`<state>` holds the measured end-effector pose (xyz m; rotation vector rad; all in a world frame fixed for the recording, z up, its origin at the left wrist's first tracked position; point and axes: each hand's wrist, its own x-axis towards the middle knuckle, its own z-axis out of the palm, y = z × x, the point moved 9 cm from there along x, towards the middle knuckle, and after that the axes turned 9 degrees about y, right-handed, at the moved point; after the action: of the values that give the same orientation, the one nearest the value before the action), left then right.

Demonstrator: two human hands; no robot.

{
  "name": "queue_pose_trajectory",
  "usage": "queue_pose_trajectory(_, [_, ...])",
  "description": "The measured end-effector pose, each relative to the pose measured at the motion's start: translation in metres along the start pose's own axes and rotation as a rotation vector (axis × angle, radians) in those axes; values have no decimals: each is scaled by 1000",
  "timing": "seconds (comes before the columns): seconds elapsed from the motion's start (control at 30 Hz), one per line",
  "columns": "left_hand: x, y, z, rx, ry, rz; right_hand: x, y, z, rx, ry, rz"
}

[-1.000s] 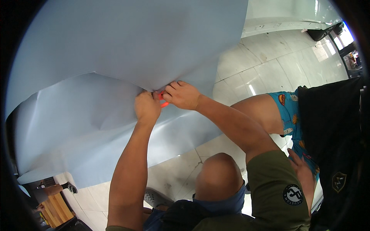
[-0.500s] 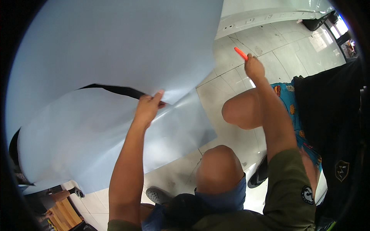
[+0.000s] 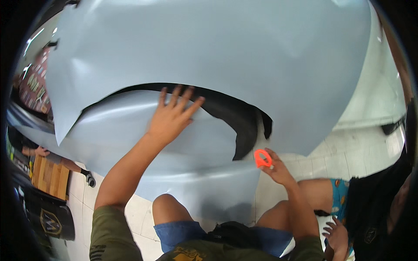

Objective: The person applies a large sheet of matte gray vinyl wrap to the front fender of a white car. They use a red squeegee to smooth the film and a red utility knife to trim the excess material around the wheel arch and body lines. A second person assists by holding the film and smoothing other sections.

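A large pale blue-grey sheet [image 3: 209, 43] drapes over what looks like a car body, with a long curved cut across it that shows a black curved area [image 3: 237, 122] beneath. My left hand [image 3: 172, 113] lies with fingers spread on the lower flap [image 3: 117, 128], its fingertips at the upper edge of the cut. My right hand [image 3: 276, 167] holds a small bright orange tool [image 3: 262, 157], possibly a cutter, near the right end of the cut, beside the hanging lower part of the sheet.
A white car panel [image 3: 365, 104] stands at upper right, above a tiled floor. A person in a black shirt [image 3: 365, 209] is close at my right, and another person [image 3: 35, 152] is at far left by a wooden stool [image 3: 50, 176] and a black padded object [image 3: 52, 219].
My left hand has released the pinched edge and spread out. My right hand, with the orange tool, swung off right and came back lower. The cut now gapes wider; the view has shifted left.
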<state>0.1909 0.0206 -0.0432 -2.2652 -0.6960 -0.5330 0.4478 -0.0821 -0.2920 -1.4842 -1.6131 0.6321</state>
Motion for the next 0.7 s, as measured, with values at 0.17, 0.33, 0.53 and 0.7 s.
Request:
queue_pose_trajectory(0.17, [-13,-17,5,58,213,132,48,-54,112,158,-53,-15])
queue_pose_trajectory(0.33, [-26,-2,-81,-274,37,127,14,-157,100,3,97,-43])
queue_pose_trajectory(0.53, [-75,-11,-294,-637,-401,-121,-53,-368,78,-35,-283,-402])
queue_pose_trajectory(0.7, [-135,-109,-483,-282,-730,-534,-113,-465,61,108,-1039,-64])
